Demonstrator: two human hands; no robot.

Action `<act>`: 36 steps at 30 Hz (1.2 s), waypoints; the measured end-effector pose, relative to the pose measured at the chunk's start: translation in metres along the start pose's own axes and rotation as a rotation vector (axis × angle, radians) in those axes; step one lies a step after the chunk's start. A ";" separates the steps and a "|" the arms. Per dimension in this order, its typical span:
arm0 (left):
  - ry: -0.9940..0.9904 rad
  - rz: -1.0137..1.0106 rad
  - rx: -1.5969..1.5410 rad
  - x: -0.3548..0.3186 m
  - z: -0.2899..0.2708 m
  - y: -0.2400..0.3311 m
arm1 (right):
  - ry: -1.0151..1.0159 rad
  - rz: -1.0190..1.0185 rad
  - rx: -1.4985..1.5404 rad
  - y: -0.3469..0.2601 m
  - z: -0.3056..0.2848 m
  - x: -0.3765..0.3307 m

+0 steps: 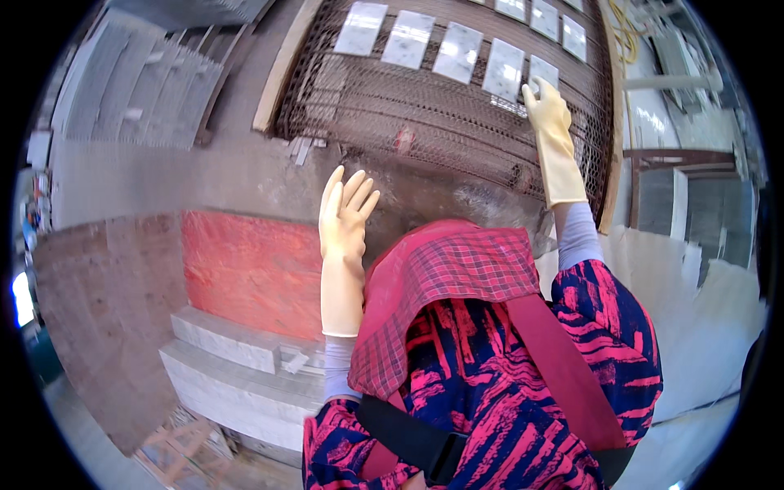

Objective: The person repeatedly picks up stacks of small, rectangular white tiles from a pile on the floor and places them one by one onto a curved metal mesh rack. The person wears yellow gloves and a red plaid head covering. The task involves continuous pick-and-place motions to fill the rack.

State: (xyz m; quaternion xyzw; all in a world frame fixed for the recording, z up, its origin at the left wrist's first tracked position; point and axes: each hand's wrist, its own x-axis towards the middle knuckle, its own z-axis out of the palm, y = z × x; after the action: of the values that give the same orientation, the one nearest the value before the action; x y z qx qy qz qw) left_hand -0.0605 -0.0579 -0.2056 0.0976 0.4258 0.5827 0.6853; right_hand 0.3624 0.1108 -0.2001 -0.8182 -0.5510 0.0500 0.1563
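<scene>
My left hand [346, 219], in a long cream rubber glove, is raised over the floor in front of my body. Its fingers are spread and it holds nothing. My right hand [550, 114] wears a matching glove and reaches forward to a rack. Its bent fingers are at the near edge of a pale marble tile [543, 70] and partly cover it. Beside that tile, a row of similar white-grey tiles [458, 52] lies spaced out on the brown mesh rack [384, 106]. The underside of the right fingers is hidden.
A second row of tiles [544, 20] lies farther back. Wooden rails [287, 65] edge the rack. To my left are a red panel [249, 265], a brown board [106, 318] and grey stone slabs [237, 384]. Stacked sheets [143, 86] stand far left; a yellow hose [627, 33] hangs far right.
</scene>
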 end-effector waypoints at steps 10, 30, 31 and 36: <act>0.306 0.053 -0.164 -0.039 -0.038 -0.030 | -0.320 -0.375 0.601 -0.139 0.010 -0.079; 1.655 -0.230 0.133 -0.230 -0.448 -0.077 | -1.298 -0.705 0.096 -0.264 0.074 -0.345; 1.738 -0.257 0.081 -0.240 -0.467 -0.065 | -1.305 -0.693 0.058 -0.266 0.080 -0.356; 1.805 -0.282 0.190 -0.245 -0.580 -0.039 | -1.359 -0.559 -0.069 -0.254 0.115 -0.401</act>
State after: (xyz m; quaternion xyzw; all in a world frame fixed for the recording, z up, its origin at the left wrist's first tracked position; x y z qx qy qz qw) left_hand -0.4265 -0.4959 -0.4734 -0.3913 0.8534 0.3116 0.1468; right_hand -0.0470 -0.1471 -0.2660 -0.4401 -0.7158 0.4869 -0.2387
